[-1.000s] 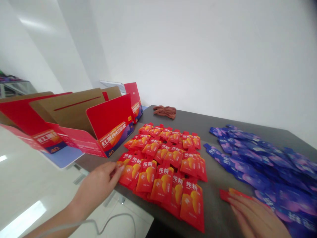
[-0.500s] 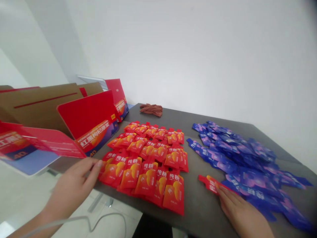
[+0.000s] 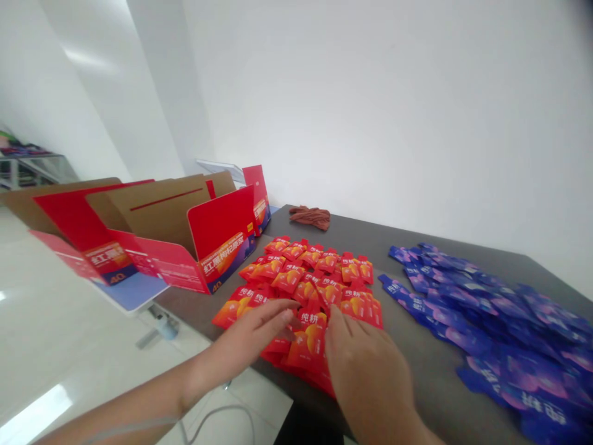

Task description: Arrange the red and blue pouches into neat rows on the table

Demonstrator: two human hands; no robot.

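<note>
The left hand (image 3: 250,343) and right hand (image 3: 365,364) lie open on glossy red foil sachets (image 3: 308,343), near the dark table's (image 3: 398,346) edge.

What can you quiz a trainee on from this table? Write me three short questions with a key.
1. True or false: the left hand and the right hand are both over the red sachets.
2. Seen from the person, on which side of the red sachets do the blue-purple sachets lie? A) left B) right
3. Fill in the blank: the number printed on the red display box beside the sachets is ___.

Key: 1 true; 2 B; 3 40.
</note>
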